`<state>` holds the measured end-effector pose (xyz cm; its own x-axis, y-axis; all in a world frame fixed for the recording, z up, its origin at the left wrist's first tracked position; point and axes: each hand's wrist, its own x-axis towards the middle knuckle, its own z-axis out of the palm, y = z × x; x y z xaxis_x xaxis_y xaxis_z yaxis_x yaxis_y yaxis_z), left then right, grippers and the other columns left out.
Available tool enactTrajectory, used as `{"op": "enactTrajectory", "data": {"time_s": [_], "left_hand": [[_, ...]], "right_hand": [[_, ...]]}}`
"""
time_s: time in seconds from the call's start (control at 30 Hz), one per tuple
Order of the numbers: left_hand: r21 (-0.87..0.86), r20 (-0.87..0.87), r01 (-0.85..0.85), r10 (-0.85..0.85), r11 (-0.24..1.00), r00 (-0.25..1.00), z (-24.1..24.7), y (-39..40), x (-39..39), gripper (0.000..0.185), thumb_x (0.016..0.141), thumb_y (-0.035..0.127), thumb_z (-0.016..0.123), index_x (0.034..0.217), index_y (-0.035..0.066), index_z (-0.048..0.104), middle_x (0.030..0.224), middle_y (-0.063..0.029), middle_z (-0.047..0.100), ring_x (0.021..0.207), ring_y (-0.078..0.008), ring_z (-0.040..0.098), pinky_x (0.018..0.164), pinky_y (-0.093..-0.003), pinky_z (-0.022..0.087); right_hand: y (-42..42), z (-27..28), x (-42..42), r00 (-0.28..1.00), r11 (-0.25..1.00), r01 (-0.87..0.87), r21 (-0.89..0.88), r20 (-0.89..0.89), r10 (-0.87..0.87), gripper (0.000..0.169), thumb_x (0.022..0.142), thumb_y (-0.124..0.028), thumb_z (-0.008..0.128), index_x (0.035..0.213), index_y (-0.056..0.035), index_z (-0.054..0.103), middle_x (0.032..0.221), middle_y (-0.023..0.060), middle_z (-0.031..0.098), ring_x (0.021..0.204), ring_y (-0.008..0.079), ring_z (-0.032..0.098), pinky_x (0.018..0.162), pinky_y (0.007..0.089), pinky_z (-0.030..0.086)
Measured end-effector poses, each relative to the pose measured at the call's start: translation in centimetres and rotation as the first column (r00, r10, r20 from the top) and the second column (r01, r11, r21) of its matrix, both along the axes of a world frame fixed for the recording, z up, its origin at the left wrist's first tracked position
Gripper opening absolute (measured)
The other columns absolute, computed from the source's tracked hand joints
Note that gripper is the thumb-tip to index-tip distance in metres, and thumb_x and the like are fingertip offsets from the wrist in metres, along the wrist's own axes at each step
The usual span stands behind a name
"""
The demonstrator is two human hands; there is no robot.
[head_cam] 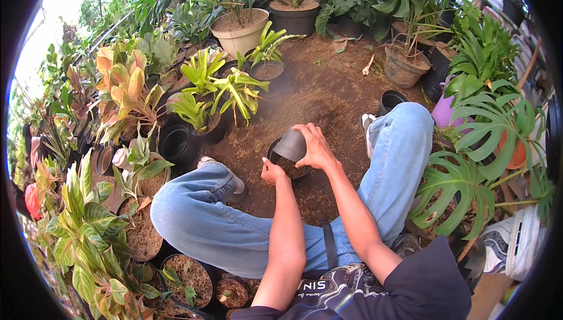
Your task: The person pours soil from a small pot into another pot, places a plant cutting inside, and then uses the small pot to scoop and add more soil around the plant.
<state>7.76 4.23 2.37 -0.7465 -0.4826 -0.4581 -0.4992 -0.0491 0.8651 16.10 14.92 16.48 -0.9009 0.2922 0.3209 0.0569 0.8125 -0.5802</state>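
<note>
My right hand (317,147) holds a small grey plastic pot (291,145), its fingers spread around the pot's side and base. The small pot is tipped with its base up and its mouth toward a black plastic pot (303,175) on the ground. Some brown soil mix (290,167) shows inside the black pot. At that pot's near left rim is my left hand (273,172), its fingers curled and thumb raised. Whether it grips the rim is hidden. Both pots sit between my bent legs.
Potted bromeliads (204,113) and empty black pots (174,140) stand to the left. A cream pot (241,34) is at the back. On the right are a brown pot (405,67), a small black pot (391,99), a purple pot (445,108) and monstera leaves (457,192). Loose soil (316,87) covers the ground.
</note>
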Motion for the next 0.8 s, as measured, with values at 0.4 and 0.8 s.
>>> {"op": "enactTrajectory", "data": {"time_s": [0.4,0.8], "left_hand": [[-0.102,0.089,-0.01,0.019,0.995,0.996,3.2,-0.4,0.3,0.046,0.1,0.045,0.054,0.1,0.006,0.078,0.095,-0.02,0.074,0.094,-0.0429,0.067,0.088,-0.0533,0.051],[-0.163,0.039,-0.026,0.033,0.986,0.999,0.9,-1.8,-1.5,0.048,0.098,0.048,0.057,0.097,0.005,0.079,0.094,-0.0198,0.074,0.093,-0.042,0.068,0.088,-0.0517,0.052]], "right_hand": [[10.7,-9.7,1.4,0.539,0.545,0.709,-0.448,-0.155,-0.828,0.105,0.07,-0.022,0.09,0.15,-0.0019,0.024,0.137,0.0306,0.033,0.128,0.0439,0.038,0.106,0.0504,0.039],[7.4,-15.2,0.9,0.477,0.385,0.868,-0.313,0.315,-0.821,0.111,0.07,-0.025,0.09,0.151,-0.0064,0.018,0.141,0.0308,0.028,0.124,0.0545,0.045,0.103,0.0579,0.046]]}}
